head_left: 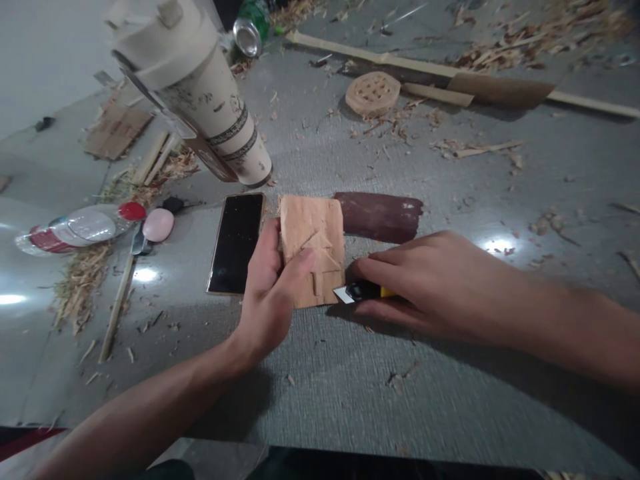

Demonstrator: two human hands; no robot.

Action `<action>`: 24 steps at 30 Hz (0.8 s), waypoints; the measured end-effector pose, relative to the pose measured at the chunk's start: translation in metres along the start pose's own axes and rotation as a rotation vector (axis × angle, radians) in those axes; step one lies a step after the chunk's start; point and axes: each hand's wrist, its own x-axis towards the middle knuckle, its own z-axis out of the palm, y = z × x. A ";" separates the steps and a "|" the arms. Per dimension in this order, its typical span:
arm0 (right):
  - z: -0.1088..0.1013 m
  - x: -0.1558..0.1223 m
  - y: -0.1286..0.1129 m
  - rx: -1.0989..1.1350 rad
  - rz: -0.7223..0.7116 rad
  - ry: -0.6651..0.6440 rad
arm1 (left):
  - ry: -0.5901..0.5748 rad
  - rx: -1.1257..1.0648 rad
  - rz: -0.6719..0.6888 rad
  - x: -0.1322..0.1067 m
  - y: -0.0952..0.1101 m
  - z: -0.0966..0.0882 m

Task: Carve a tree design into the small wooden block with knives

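Note:
A light wooden block [311, 223] with an arrow-like or house-like shape cut into its face sits in the middle of the head view. My left hand [273, 287] grips its left side, thumb pressed on the face. In my right hand [425, 283] is a utility knife [367, 291] with a black and yellow handle. Its short blade points left and meets the block's lower right edge. Just behind the block lies a dark brown curved piece [379, 216], perhaps bark. A dark-screened phone [237, 243] lies left of my left hand.
A tall cream tumbler [235, 133] stands behind the phone. At left lie a plastic bottle [85, 227], a pink rounded object [159, 225] and a thin stick [119, 310]. Farther back are a carved wooden disc [373, 93], a green can [251, 30], a long strip [345, 50] and scattered shavings [540, 40].

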 end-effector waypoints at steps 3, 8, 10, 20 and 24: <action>-0.001 0.000 0.000 0.012 -0.001 -0.017 | -0.019 -0.009 0.014 -0.001 -0.002 0.000; -0.001 0.001 -0.003 0.052 -0.015 -0.038 | -0.001 0.027 0.025 0.000 0.000 0.000; -0.001 0.001 -0.004 0.063 -0.020 -0.050 | 0.007 0.047 0.030 0.000 0.002 0.000; 0.001 0.001 -0.006 0.024 -0.024 -0.030 | -0.003 0.122 0.045 0.001 0.010 0.003; 0.002 0.002 -0.006 0.016 -0.036 -0.008 | -0.007 0.126 0.039 0.002 0.010 0.004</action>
